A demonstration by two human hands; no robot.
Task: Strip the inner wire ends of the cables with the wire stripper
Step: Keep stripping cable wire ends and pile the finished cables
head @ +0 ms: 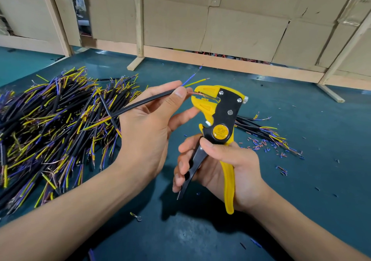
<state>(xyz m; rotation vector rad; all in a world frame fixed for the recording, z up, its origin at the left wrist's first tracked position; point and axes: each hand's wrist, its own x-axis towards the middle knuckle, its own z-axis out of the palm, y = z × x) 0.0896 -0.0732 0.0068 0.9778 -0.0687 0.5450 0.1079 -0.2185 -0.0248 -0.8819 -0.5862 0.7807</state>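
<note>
My left hand [148,124] pinches a black cable [140,105] near its end, between thumb and fingers. From that end a blue and a yellow-green inner wire [192,80] stick up to the right. A third inner wire, with bare copper showing, lies in the yellow jaws of the wire stripper [218,118]. My right hand [226,166] grips the stripper's yellow and black handles, holding the tool upright above the table.
A big pile of black cables [52,120] with coloured inner wires lies at the left on the dark teal table [301,190]. A smaller bunch of cables [261,128] and several insulation scraps [267,146] lie right of the stripper. A ring terminal [136,216] lies near the front. Cardboard walls stand behind.
</note>
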